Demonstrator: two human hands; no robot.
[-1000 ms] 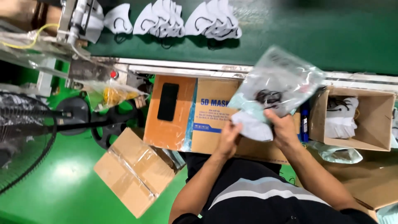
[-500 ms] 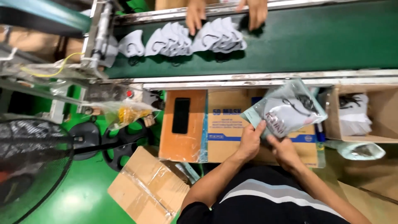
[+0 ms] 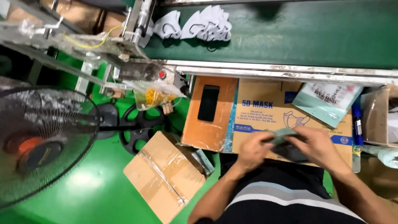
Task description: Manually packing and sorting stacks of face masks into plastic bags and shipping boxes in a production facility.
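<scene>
My left hand (image 3: 253,151) and my right hand (image 3: 317,145) both grip a flat clear-and-teal pouch (image 3: 286,141) with dark contents, held low over the cardboard carton (image 3: 265,112) in front of me. A second teal and white pouch (image 3: 327,101) lies on the carton's far right corner. A black phone (image 3: 208,103) rests on the orange box (image 3: 207,124) to the left. White face masks (image 3: 195,27) lie in a heap on the green conveyor belt (image 3: 298,37).
A standing fan (image 3: 39,137) fills the left. A taped cardboard box (image 3: 163,174) lies on the green floor. A bag with yellow items (image 3: 155,94) hangs from the belt frame. An open carton (image 3: 377,118) is at the right edge.
My hands have dropped from chest height to just above the carton's near edge with a pouch. One pouch now lies on the carton. Another person's hands at the belt are out of view.
</scene>
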